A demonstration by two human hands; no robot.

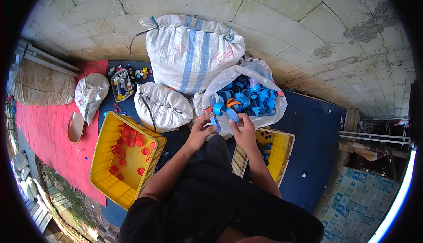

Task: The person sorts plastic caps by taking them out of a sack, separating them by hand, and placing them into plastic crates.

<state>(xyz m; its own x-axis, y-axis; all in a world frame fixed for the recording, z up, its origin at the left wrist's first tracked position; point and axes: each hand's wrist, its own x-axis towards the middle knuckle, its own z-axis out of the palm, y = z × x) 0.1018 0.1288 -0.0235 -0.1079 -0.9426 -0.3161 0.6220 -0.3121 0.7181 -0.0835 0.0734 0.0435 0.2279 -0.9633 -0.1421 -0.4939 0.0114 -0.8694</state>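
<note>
Both hands are together in front of my body, at the near edge of an open white plastic sack full of blue plastic caps. My left hand pinches a light blue plastic cap between thumb and fingers. In my right hand, another blue plastic cap is gripped by the fingertips, close to the left one. An orange cap lies among the blue ones just beyond my fingers.
Left of me stands a yellow crate with red caps; right, partly behind my arm, another yellow crate holds dark and blue pieces. A large tied sack leans against the block wall. A smaller white sack lies before it.
</note>
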